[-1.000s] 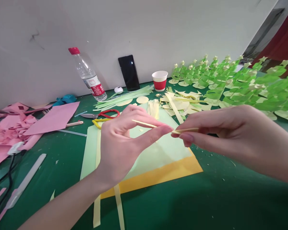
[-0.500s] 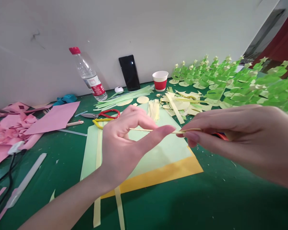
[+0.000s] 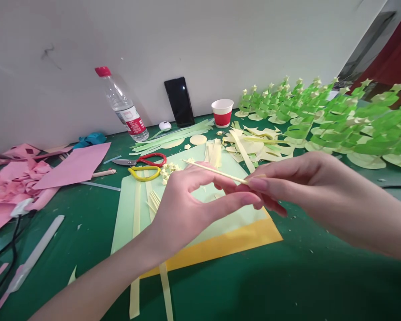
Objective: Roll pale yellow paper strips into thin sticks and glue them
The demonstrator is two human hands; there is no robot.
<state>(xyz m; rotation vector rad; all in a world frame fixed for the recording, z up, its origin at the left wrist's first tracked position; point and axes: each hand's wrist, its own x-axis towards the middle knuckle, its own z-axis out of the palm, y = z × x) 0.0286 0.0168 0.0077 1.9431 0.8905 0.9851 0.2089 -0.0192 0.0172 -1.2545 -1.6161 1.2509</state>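
Pinching thin pale-yellow paper strip (image 3: pixel 214 170) in right hand (image 3: pixel 304 189) above mid-tabletop (image 3: pixel 220 287); holding left hand (image 3: pixel 189 203) half-open alongside. Likely done: star-topped green paper trees (image 3: pixel 330 113), far right corner. Likely unworked: flat cream paper strips (image 3: pixel 134 298), near edge.

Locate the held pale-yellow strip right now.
In the head view, the pale-yellow strip is near the centre, its right end pinched by the right hand, its length slanting up leftward beside the left hand.
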